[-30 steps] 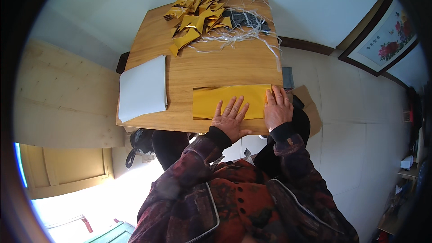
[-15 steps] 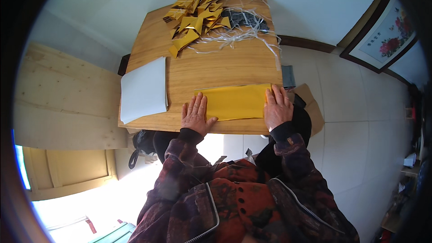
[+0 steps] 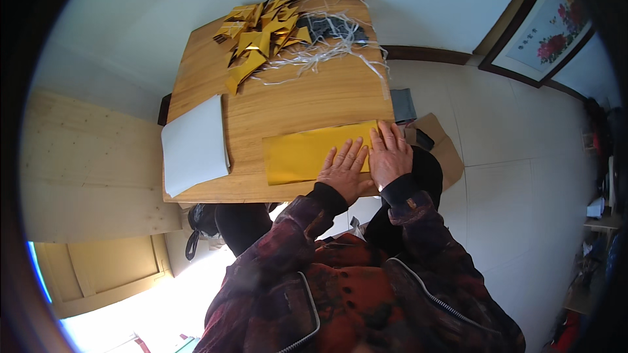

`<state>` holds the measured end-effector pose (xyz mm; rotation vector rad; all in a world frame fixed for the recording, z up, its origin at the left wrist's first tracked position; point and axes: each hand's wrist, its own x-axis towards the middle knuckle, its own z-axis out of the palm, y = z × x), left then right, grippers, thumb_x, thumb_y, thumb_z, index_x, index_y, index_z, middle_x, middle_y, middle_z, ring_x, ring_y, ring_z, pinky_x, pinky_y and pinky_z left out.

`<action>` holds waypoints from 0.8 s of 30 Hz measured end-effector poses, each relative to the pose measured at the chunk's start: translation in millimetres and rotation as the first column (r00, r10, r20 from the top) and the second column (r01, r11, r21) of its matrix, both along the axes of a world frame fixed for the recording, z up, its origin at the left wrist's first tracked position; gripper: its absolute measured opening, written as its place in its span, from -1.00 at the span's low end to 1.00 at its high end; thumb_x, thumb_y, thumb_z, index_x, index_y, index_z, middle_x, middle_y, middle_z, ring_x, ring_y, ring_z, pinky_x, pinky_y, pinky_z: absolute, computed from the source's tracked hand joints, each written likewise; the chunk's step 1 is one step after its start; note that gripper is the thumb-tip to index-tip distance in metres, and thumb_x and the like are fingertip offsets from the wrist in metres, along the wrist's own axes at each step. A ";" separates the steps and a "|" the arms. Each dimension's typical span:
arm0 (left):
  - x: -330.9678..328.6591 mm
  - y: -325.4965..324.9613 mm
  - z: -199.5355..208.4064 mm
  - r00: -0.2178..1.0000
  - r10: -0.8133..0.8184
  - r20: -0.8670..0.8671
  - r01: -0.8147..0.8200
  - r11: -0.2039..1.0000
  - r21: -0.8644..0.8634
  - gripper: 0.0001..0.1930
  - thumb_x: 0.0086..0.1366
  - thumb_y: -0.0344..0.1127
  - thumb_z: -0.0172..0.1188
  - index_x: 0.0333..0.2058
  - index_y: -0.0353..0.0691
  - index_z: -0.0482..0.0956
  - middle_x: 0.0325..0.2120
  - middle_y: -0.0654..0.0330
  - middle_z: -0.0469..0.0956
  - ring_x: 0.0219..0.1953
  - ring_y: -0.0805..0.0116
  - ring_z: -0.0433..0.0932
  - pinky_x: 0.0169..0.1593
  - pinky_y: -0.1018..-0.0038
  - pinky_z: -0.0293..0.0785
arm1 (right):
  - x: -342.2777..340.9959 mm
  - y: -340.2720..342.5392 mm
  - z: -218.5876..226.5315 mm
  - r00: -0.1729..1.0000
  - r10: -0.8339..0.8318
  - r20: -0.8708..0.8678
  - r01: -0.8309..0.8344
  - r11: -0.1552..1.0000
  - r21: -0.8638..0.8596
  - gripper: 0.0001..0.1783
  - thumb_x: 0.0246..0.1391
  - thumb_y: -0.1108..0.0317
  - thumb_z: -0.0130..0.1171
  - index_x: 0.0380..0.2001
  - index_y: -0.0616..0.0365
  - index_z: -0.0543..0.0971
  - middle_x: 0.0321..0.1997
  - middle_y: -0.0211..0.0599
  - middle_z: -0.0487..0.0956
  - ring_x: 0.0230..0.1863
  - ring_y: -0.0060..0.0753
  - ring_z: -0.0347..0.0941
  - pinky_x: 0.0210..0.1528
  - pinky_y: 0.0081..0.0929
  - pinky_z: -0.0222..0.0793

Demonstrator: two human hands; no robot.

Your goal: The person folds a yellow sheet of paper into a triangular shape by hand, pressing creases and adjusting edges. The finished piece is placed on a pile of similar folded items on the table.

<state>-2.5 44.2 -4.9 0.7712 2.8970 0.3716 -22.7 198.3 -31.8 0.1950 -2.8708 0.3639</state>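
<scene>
Tabletop point(image 3: 294, 103), left hand point(image 3: 345, 171) and right hand point(image 3: 391, 159) flat on gold sheet point(image 3: 294, 158), grip unclenched, empty

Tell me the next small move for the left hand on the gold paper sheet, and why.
I'd probably slide the left hand, palm down, leftward along the gold paper sheet: the sheet's left half lies uncovered, while the right hand rests on its right end and could likely steady it.

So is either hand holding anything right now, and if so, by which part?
Nothing is held: the left hand lies flat on the gold sheet, toward its right end, and the right hand lies over that end.
</scene>
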 end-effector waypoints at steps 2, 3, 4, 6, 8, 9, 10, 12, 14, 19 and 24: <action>3.0 -16.6 0.4 0.999 -0.004 0.037 0.006 0.999 -0.044 -0.22 0.26 0.11 0.07 0.35 -0.14 0.08 0.41 0.14 -0.03 0.45 0.17 -0.10 0.42 0.13 -0.21 | -0.2 0.0 1.2 1.000 -0.002 -0.019 0.002 1.000 -0.017 -0.49 0.06 0.24 0.18 0.13 -0.02 0.47 0.36 -0.41 0.26 0.39 -0.16 0.09 0.23 -0.07 0.11; 4.7 -26.4 0.1 0.999 0.014 0.047 -0.012 0.998 -0.055 -0.20 0.25 0.11 0.08 0.36 -0.14 0.06 0.41 0.15 -0.05 0.45 0.17 -0.11 0.42 0.13 -0.21 | 0.1 -1.7 1.7 1.000 0.002 -0.027 -0.003 0.999 -0.033 -0.50 0.06 0.25 0.18 0.12 -0.02 0.47 0.36 -0.41 0.25 0.39 -0.15 0.10 0.20 -0.06 0.11; 7.4 -36.9 -0.5 0.998 0.040 0.049 -0.036 0.997 -0.064 -0.18 0.24 0.11 0.09 0.36 -0.14 0.04 0.42 0.15 -0.06 0.45 0.17 -0.11 0.42 0.13 -0.21 | 0.8 -2.3 2.4 1.000 -0.005 -0.026 0.004 1.000 -0.029 -0.50 0.05 0.25 0.19 0.11 -0.03 0.48 0.35 -0.41 0.26 0.38 -0.17 0.09 0.18 -0.07 0.12; 12.1 -57.3 -2.2 0.993 0.110 0.046 -0.106 0.991 -0.081 -0.15 0.23 0.12 0.10 0.37 -0.13 0.01 0.42 0.15 -0.09 0.45 0.16 -0.13 0.42 0.13 -0.21 | 1.6 -2.2 3.6 1.000 -0.006 -0.026 0.006 1.000 -0.014 -0.51 0.06 0.24 0.19 0.11 -0.03 0.48 0.34 -0.42 0.26 0.38 -0.18 0.09 0.17 -0.08 0.12; 17.4 -76.3 -3.7 0.983 0.182 0.013 -0.181 0.981 -0.076 -0.14 0.23 0.12 0.10 0.38 -0.12 -0.02 0.43 0.16 -0.11 0.46 0.14 -0.14 0.42 0.13 -0.22 | 1.7 -2.1 3.5 0.999 -0.005 -0.036 0.005 1.000 -0.018 -0.52 0.06 0.24 0.19 0.10 -0.04 0.48 0.34 -0.42 0.27 0.38 -0.19 0.09 0.17 -0.09 0.12; 19.0 -85.9 -4.1 0.973 0.229 0.019 -0.226 0.970 -0.091 -0.14 0.23 0.11 0.10 0.38 -0.12 -0.02 0.43 0.16 -0.11 0.46 0.14 -0.15 0.42 0.12 -0.23 | 1.8 -1.7 3.0 0.999 -0.004 -0.044 0.002 1.000 -0.028 -0.52 0.07 0.24 0.18 0.10 -0.04 0.48 0.34 -0.42 0.27 0.38 -0.20 0.09 0.17 -0.10 0.12; 19.7 -95.0 -4.4 0.964 0.264 0.000 -0.263 0.961 -0.085 -0.14 0.24 0.11 0.09 0.39 -0.12 -0.02 0.43 0.16 -0.11 0.46 0.14 -0.15 0.42 0.12 -0.23 | 1.8 -1.3 2.3 0.999 -0.002 -0.053 0.000 0.999 -0.038 -0.52 0.07 0.23 0.18 0.10 -0.04 0.48 0.34 -0.43 0.27 0.38 -0.20 0.09 0.16 -0.10 0.12; 21.8 -107.4 -5.6 0.944 0.329 0.006 -0.326 0.938 -0.119 -0.17 0.26 0.10 0.07 0.39 -0.11 -0.02 0.43 0.15 -0.11 0.46 0.12 -0.16 0.43 0.12 -0.25 | 1.6 -1.5 0.9 0.998 -0.006 -0.060 0.004 0.999 -0.038 -0.52 0.07 0.23 0.18 0.11 -0.05 0.48 0.34 -0.44 0.27 0.37 -0.21 0.10 0.16 -0.11 0.12; 22.9 -109.8 -9.2 0.950 0.310 -0.036 -0.312 0.946 -0.088 -0.17 0.26 0.11 0.07 0.39 -0.11 -0.02 0.43 0.15 -0.11 0.46 0.12 -0.16 0.43 0.11 -0.25 | 1.6 -2.6 1.3 0.999 -0.003 -0.051 0.001 0.999 -0.044 -0.51 0.08 0.22 0.18 0.12 -0.06 0.47 0.34 -0.44 0.26 0.38 -0.21 0.09 0.17 -0.10 0.11; 22.8 -109.4 -10.4 0.950 0.306 -0.060 -0.311 0.946 -0.095 -0.17 0.28 0.20 0.02 0.37 -0.13 0.02 0.42 0.15 -0.08 0.46 0.14 -0.15 0.42 0.09 -0.23 | 3.2 -1.8 19.3 0.984 -0.018 0.177 0.030 0.997 -0.067 -0.40 0.09 0.18 0.18 0.21 -0.02 0.37 0.38 -0.38 0.20 0.44 -0.16 -0.02 0.30 0.06 -0.02; 22.3 -108.4 -9.9 0.951 0.306 -0.038 -0.308 0.947 -0.095 -0.19 0.29 0.16 0.00 0.37 -0.15 0.01 0.42 0.14 -0.09 0.46 0.13 -0.16 0.42 0.08 -0.24 | 19.8 -47.3 35.2 0.976 0.214 -0.050 -0.220 0.960 -0.176 -0.37 0.06 0.15 0.20 0.20 0.11 0.37 0.41 -0.33 0.18 0.46 -0.12 -0.07 0.37 0.18 -0.18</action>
